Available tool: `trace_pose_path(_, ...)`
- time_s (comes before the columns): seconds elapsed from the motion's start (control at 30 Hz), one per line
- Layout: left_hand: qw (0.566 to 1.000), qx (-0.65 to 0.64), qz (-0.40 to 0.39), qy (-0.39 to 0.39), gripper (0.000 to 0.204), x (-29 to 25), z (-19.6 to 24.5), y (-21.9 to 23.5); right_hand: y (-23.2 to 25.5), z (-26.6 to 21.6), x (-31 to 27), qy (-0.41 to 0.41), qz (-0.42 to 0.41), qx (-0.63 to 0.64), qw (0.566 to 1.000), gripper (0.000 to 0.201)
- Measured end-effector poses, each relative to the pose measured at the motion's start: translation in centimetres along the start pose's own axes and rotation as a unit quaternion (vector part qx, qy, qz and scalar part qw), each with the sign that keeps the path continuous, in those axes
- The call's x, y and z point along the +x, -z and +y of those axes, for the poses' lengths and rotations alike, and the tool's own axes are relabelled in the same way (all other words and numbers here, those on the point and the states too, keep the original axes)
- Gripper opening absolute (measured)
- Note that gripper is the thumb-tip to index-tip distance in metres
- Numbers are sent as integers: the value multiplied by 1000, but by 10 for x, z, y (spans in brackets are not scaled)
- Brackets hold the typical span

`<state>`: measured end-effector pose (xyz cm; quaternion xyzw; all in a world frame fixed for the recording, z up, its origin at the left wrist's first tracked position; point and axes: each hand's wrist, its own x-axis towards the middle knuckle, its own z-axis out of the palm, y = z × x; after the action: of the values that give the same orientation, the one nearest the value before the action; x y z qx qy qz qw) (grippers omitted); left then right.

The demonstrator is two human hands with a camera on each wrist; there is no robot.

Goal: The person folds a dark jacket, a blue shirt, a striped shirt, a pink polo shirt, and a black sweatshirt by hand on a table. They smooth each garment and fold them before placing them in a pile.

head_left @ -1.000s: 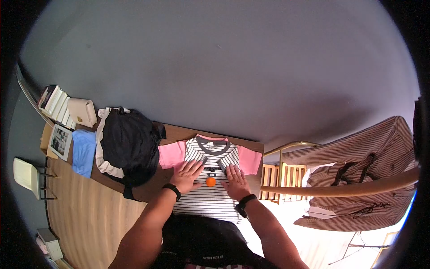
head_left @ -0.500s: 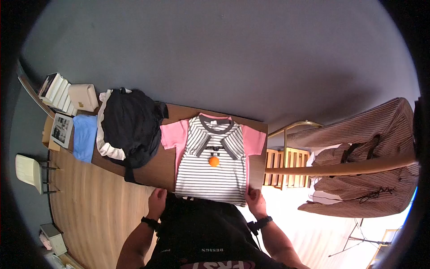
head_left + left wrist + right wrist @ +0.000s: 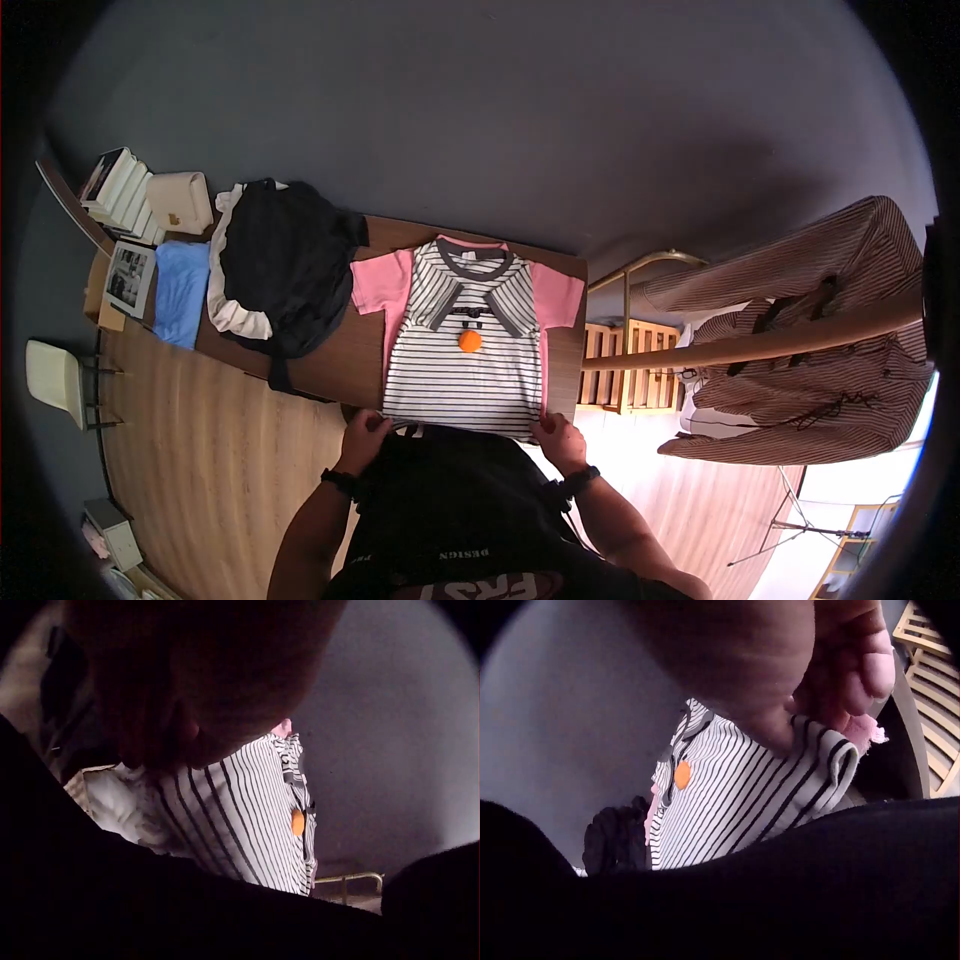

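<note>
A striped white-and-dark shirt [image 3: 465, 385] lies face up with its striped sleeves folded in over the chest and an orange round patch [image 3: 469, 341] on its front. Under it lies a pink shirt [image 3: 557, 296], showing at both sides and at the collar. My left hand [image 3: 364, 440] pinches the striped shirt's bottom hem at the left corner; in the left wrist view the hand is dark and hides the fingertips. At the right corner, my right hand [image 3: 562, 443] pinches the hem between thumb and fingers, and the edge folds up there in the right wrist view.
Left of the shirts, a black garment pile [image 3: 285, 270] with a cream edge lies on the brown table [image 3: 350, 350]. Beyond it are blue cloth [image 3: 182, 293], a framed picture [image 3: 131, 279], a beige bag [image 3: 181, 203] and books [image 3: 124, 194]. Striped clothing [image 3: 800, 400] hangs at right.
Both hands have moved from flat on the shirt's chest down to the table's front edge, then inward onto the bottom hem corners, which they now pinch.
</note>
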<state>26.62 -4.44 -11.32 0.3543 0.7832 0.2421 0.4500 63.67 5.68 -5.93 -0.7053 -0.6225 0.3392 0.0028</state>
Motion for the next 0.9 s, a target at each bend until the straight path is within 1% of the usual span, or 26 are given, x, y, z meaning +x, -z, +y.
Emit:
trace_pose_path(0.03, 1000, 2, 4, -6, 38, -2, 1, 0, -1, 0, 0, -21, 1, -11, 1000, 42)
trace_pose_path(0.07, 1000, 4, 7, -12, 37, -3, 2, 1, 1, 0, 1, -19, 1, -12, 1000, 42)
trace_pose_path(0.13, 1000, 3, 1, -3, 37, -3, -1, 2, 4, 0, 1, -35, -55, -45, 997, 46)
trace_pose_path(0.2, 1000, 3, -6, 3, 37, -4, 2, 5, 4, 1, 0, -26, -45, -46, 998, 44)
trace_pose_path(0.27, 998, 28, -57, 20, 36, -6, 10, 9, 1, 8, 2, -17, -34, -47, 998, 42)
trace_pose_path(0.33, 997, 11, -67, 24, 37, -7, 14, 11, -4, 21, 6, -47, -66, 23, 996, 35)
trace_pose_path(0.37, 997, -5, -77, 29, 37, -7, 15, 11, -8, 27, 6, -47, -66, 23, 996, 35)
trace_pose_path(0.4, 997, -5, -77, 29, 37, -6, 15, 11, -8, 28, 4, -106, -95, 140, 980, 33)
trace_pose_path(0.43, 995, -3, -91, 32, 39, -4, 15, 10, -8, 28, 3, -163, -122, 254, 946, 31)
trace_pose_path(0.47, 994, -1, -105, 35, 40, -3, 14, 9, -8, 29, 1, -163, -122, 254, 946, 31)
trace_pose_path(0.53, 993, 1, -109, 43, 41, 1, 11, 7, -4, 26, -4, -121, -136, 152, 971, 32)
trace_pose_path(0.57, 992, 4, -113, 51, 43, 1, 9, 7, -20, 49, 0, -74, -114, 126, 983, 36)
trace_pose_path(0.6, 992, 5, -115, 51, 43, 1, 10, 8, -20, 48, -2, -75, -114, 128, 982, 36)
trace_pose_path(0.67, 990, 38, -118, 68, 41, 3, 12, 9, -18, 46, -5, -32, -100, 50, 993, 37)
trace_pose_path(0.7, 990, 40, -120, 68, 41, 3, 9, 7, -17, 43, -8, -34, -99, 51, 993, 37)
trace_pose_path(0.77, 997, 25, -63, 41, 30, 3, -2, 1, -15, 33, -13, -4, -48, 14, 999, 40)
trace_pose_path(0.8, 997, 27, -65, 41, 30, 1, 2, 3, -14, 31, -15, -7, -49, 15, 999, 40)
trace_pose_path(0.87, 995, 24, -74, 57, 28, -4, 10, 7, -12, 28, -18, 23, -36, 14, 999, 39)
trace_pose_path(0.9, 995, 26, -77, 59, 28, -4, 9, 8, -13, 27, -19, 20, -37, 15, 999, 39)
